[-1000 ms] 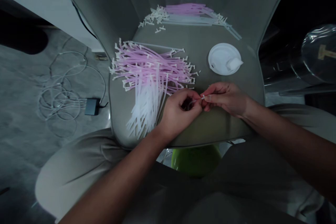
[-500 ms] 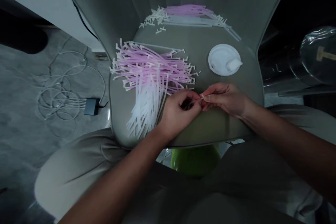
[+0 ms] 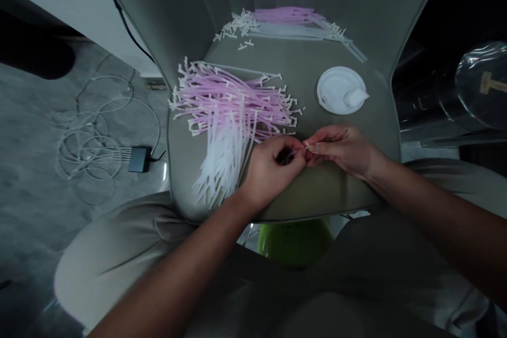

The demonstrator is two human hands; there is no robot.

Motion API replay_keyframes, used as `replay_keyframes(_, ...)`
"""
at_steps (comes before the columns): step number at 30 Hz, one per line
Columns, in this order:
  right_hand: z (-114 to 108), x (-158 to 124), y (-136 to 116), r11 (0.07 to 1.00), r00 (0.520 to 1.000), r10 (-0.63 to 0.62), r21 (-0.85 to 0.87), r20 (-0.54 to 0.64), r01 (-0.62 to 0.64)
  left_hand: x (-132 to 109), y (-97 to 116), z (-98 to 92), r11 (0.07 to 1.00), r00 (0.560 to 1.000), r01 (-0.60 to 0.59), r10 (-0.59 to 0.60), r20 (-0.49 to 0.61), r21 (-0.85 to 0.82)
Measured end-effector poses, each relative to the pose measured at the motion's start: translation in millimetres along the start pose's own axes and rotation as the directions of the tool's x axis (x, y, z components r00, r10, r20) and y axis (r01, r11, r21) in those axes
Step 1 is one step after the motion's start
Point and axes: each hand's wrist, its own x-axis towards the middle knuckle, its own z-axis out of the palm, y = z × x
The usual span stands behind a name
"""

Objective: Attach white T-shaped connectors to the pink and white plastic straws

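Fingertip to fingertip, my left hand point(image 3: 267, 169) and my right hand point(image 3: 343, 149) meet above the front of a chair seat point(image 3: 317, 193). My left hand pinches a thin whitish tube point(image 3: 292, 154), mostly hidden inside its curled fingers. Between the right thumb and forefinger is a small white connector piece point(image 3: 307, 145), at the end of the tube. Left of my hands lies a heap of pink tubes point(image 3: 237, 96) with white T-shaped ends, and a bundle of white tubes point(image 3: 222, 156) is laid across it. A white dish point(image 3: 332, 84) stands beyond my right hand.
Loose white T-pieces point(image 3: 241, 24), pink strips point(image 3: 283, 14) and clear strips point(image 3: 293, 30) lie along the seat back. A small white nozzle-like item point(image 3: 355, 97) rests in the dish. Coiled cables point(image 3: 91, 142) and a dark box point(image 3: 139, 159) are on the floor; below is a green container point(image 3: 295, 243).
The view has shifted slightly, so the seat and its contents sit a little further right. My hands keep almost the same pinch, with only slight finger movement.
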Motion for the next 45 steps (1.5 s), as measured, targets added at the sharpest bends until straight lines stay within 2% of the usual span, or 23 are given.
replay_keyframes(22,4,2,2,0.999,0.997,-0.023,-0.048,-0.075,0.020,2,-1,-0.1,0.997,0.999,-0.037,0.038,-0.026,0.062)
replay_keyframes(30,-4,-7,-8,1.000,0.999,0.011,-0.021,0.053,-0.009,1,-1,0.2,1.000,0.999,-0.026,0.026,-0.043,0.006)
replay_keyframes(38,-3,-13,-7,1.000,1.000,-0.001,0.014,-0.020,0.001,2,0,1.8,0.999,0.999,-0.031,0.032,-0.021,0.037)
replay_keyframes(45,0,-13,-3,0.996,0.994,-0.089,-0.021,-0.057,0.088,0,2,3.4,1.000,0.999,0.005,-0.004,-0.037,0.014)
